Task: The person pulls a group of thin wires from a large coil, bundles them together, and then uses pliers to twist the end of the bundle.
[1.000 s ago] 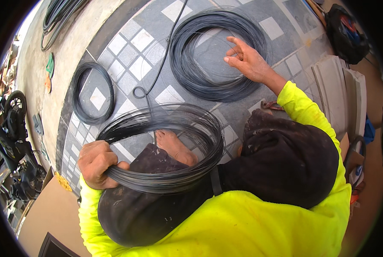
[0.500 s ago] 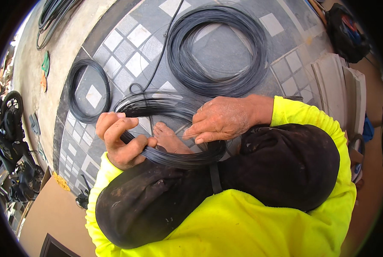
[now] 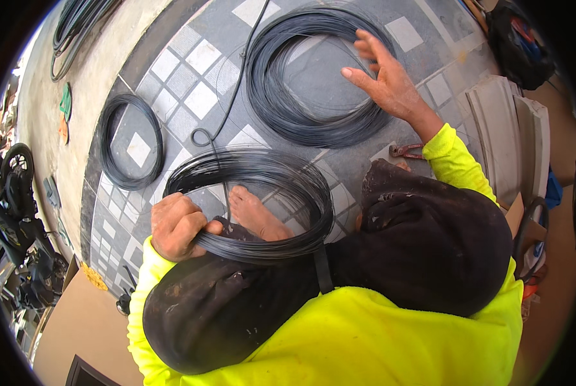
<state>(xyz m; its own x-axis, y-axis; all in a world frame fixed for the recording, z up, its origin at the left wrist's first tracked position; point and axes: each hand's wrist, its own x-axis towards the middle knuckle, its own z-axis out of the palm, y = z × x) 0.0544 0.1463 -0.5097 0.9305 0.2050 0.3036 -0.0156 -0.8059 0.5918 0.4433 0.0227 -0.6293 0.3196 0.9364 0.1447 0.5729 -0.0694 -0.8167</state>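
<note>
My left hand (image 3: 180,226) is closed around the near left side of a coil of dark wire (image 3: 262,249), which rests tilted between my legs with a bare foot showing through its middle. Over the right side of a larger wire coil (image 3: 278,106) on the floor, my right hand (image 3: 386,80) hangs in the air, fingers spread and holding nothing. A smaller wire coil (image 3: 109,157) lies at the left. Red-handled pincers (image 3: 407,152) lie on the tiles near my right knee.
A dark cable (image 3: 240,83) with a small loop runs over the patterned tiles. Pale slabs (image 3: 494,135) and a black bag (image 3: 520,48) stand at the right. Far left is a motorcycle (image 3: 24,231); a bundle of black hose (image 3: 75,32) lies at the upper left.
My right hand has left the held coil and swung up and right, fingers opening. My left fingers have closed round the coil. The pincers have come into view.
</note>
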